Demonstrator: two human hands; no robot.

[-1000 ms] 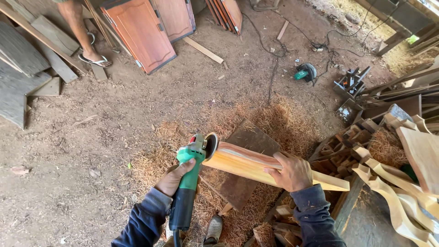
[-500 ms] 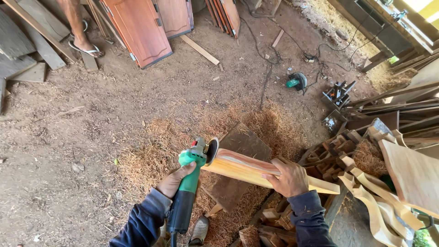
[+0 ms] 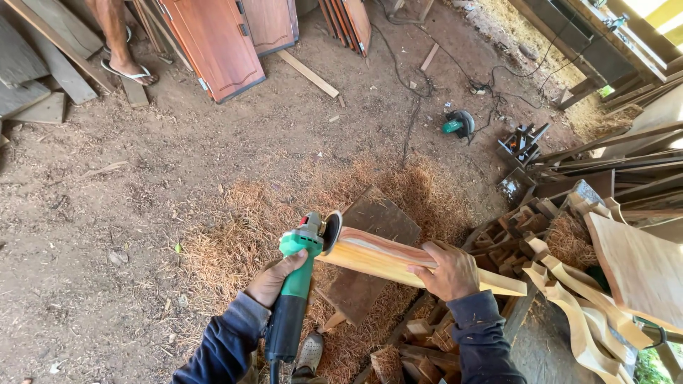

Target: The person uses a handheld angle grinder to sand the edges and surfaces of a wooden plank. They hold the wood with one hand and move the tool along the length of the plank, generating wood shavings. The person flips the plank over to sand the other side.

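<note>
We hold the curved wooden piece (image 3: 398, 259) over a dark plank (image 3: 370, 249) and sawdust, right hand (image 3: 447, 272) clamped around it, left hand (image 3: 274, 279) wrapped on the green grinder (image 3: 299, 277) whose disc touches its end. Carved offcuts (image 3: 569, 299) crowd the right.

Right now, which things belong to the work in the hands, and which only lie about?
In use: grinder in left hand; wooden piece under right hand.

Lying about: second grinder, doors, plank, curved wood parts.

No packages, labels, signs or screens are visible in this workshop view.
</note>
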